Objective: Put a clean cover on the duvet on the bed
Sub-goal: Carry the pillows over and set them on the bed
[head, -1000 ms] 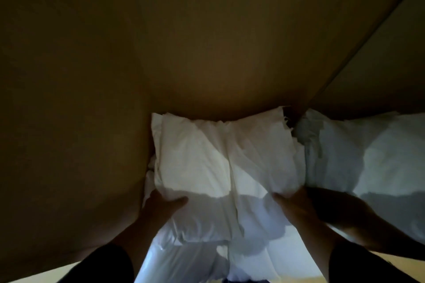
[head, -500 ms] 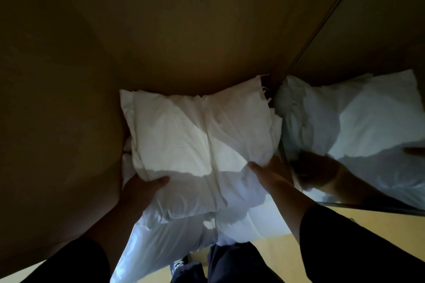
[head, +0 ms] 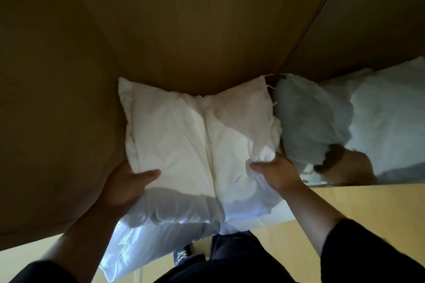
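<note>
Two hands hold a folded white duvet [head: 197,145] at the centre of the frame, pressed up against a brown wooden panel [head: 161,30] that fills the upper left and top. The duvet is thick and puffy, folded into a square bundle with a deep crease running down its middle, wrinkled on its face, its upper half lit warm and its lower half in bluish shadow. Its upper right corner shows loose threads or ties. A lower layer hangs down toward the lower left, smooth and shiny, with a seam along it. The left hand [head: 126,188] grips the bundle's lower left edge, thumb laid across the front and fingers hidden behind. The right hand [head: 276,174] pinches a bunched fold at the right edge, fingers curled into the cloth. Both arms wear dark sleeves [head: 368,253]. A mirror [head: 368,30] at the right repeats the duvet and the right hand, touching the bundle's right side. Below lie a pale wooden floor [head: 368,202], dark trousers [head: 234,257] and a dark shoe [head: 184,255] with white marks at the bottom centre.
</note>
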Available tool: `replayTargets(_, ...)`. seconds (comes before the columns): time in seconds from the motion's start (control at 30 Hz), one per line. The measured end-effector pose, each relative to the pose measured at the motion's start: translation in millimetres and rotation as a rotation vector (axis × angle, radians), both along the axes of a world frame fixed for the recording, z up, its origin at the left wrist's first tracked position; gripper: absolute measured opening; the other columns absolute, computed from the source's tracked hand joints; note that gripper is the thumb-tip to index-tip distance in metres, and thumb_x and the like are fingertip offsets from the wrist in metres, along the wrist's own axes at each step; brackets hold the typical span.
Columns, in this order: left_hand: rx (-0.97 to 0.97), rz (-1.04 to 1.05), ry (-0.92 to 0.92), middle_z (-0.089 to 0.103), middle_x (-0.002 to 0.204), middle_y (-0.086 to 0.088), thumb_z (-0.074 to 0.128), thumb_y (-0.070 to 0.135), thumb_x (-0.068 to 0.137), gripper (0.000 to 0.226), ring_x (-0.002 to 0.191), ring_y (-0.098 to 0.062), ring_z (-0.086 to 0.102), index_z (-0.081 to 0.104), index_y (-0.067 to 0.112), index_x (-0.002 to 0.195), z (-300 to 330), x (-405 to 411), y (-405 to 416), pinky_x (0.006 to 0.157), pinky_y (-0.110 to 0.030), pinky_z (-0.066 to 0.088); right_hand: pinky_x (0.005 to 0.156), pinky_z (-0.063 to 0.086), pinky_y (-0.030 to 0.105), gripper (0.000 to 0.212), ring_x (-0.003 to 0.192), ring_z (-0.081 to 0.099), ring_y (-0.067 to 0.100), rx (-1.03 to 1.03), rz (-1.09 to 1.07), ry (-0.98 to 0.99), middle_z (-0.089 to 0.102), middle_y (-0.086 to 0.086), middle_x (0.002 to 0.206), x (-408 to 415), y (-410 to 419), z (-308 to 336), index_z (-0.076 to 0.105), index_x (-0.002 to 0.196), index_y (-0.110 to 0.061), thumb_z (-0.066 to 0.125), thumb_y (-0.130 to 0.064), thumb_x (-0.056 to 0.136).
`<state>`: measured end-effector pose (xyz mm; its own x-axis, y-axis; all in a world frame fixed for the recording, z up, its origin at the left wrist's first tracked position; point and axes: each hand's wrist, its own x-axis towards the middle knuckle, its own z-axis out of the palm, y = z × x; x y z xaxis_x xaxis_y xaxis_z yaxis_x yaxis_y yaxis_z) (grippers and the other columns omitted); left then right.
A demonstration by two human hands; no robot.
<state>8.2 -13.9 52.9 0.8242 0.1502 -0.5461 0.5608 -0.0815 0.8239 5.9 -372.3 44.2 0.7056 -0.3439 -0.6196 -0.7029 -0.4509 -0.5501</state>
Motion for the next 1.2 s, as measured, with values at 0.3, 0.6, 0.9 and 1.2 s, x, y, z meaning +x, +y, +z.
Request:
replayTargets(0.3,0.106,-0.17,0.331,0.072,0.117,0.005,0.095,0.064,0.04,0.104,0.107,-0.019,0.068,0.057,0.026,0.129,-51,-41,15,0.096,-0.045,0.054,0.098,0.043,0.031,0.071,0.117,0.059,0.029,-0.094,0.003,0.162,0.063,0.013,0.124,-14,-8,-42,0.058,0.129,0.001,0.072,-0.054,0.086)
replayTargets(0.6,0.666,-0.259,0.249,0.039,0.152,-0.016,0.092,0.064,0.042,0.138,0.138,-0.035,0.04,0.028,0.014,0.154,-81,-8,0,0.113,-0.046,0.035,0.123,0.02,0.036,0.133,0.152,0.024,0.027,-0.132,-0.161,0.153,0.023,0.012,0.165,18,-8,-87,0.014,0.16,-0.006,0.083,-0.068,0.064)
replayTargets(0.9,0.746,-0.123,0.492,0.031,0.153,-0.022,0.081,0.073,0.056,0.133,0.139,-0.043,0.035,0.022,0.004,0.153,-91,-24,-17,0.11,-0.052,0.036,0.12,0.024,0.038,0.137,0.151,0.028,0.028,-0.165,-0.211,0.056,0.023,0.015,0.165,21,-15,-125,0.013,0.161,-0.008,0.095,-0.049,0.059)
replayTargets(1.2,0.457,-0.077,0.423,0.025,0.161,-0.013,0.093,0.036,0.066,0.12,0.147,-0.028,0.028,0.019,0.009,0.157,-126,-1,4,0.118,-0.038,0.025,0.103,0.037,0.028,0.112,0.136,0.049,0.026,-0.118,-0.284,0.046,0.053,0.01,0.142,23,-33,-161,0.044,0.146,-0.003,0.097,-0.045,0.057)
